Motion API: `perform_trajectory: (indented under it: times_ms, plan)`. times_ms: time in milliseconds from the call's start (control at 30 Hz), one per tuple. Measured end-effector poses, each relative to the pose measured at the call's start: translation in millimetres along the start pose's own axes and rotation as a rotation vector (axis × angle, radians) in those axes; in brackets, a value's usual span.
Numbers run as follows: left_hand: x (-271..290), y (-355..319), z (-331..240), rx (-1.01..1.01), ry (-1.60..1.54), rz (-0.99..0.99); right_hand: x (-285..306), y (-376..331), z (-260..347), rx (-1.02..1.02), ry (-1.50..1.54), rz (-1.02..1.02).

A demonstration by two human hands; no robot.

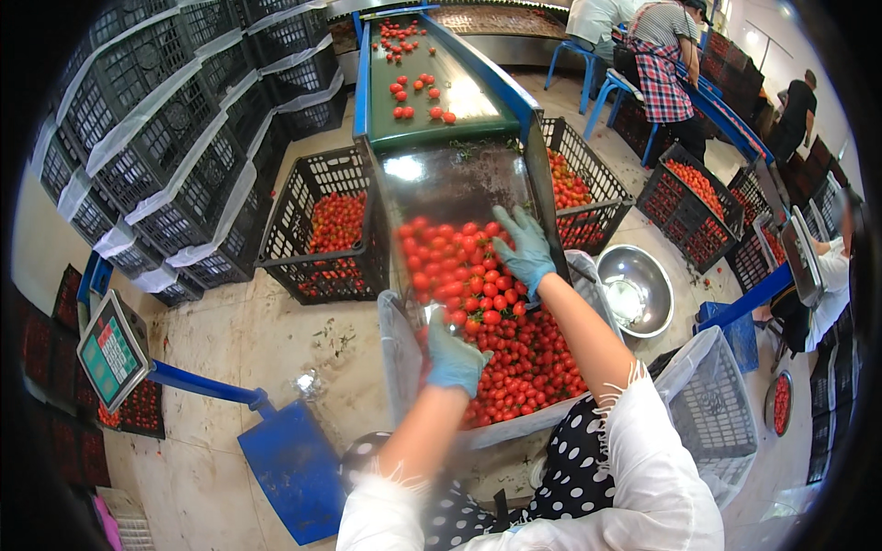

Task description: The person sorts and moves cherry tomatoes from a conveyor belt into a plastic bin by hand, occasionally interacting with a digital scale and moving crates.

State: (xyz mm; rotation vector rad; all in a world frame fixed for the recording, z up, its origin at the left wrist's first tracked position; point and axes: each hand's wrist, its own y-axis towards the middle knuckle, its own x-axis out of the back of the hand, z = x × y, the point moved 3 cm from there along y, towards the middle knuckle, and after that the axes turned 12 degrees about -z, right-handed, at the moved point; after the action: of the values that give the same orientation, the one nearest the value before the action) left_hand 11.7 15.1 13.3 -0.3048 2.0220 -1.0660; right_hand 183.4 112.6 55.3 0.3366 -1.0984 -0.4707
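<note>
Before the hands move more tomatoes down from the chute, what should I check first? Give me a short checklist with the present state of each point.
1. Both hands gloved: ok. Left hand and right hand wear blue gloves.
2. Tomatoes waiting on the chute: ok. A red pile lies at its lower end, under the right hand.
3. Lined crate below the chute has room: cannot tell. It is already well filled with tomatoes.
4. More supply coming: ok. Scattered tomatoes lie on the green belt above.
5. Liner edge sits over the crate rim: cannot tell; the arms hide part of it.
6. Either hand holding a tomato: cannot tell.
</note>
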Motion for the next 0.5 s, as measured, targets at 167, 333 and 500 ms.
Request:
perform_trajectory:
  times_ms: [167,333,500]
  plan:
    - [0,2,1,0.052,0.009,0.032,-29,1,27,0.102,-0.111,0.238]
    - [4,6,1,0.060,-0.038,0.045,-12,-34,50,0.170,-0.144,0.267]
    - [1,1,1,0.031,-0.036,0.112,-7,-55,35,0.356,-0.075,0.512]
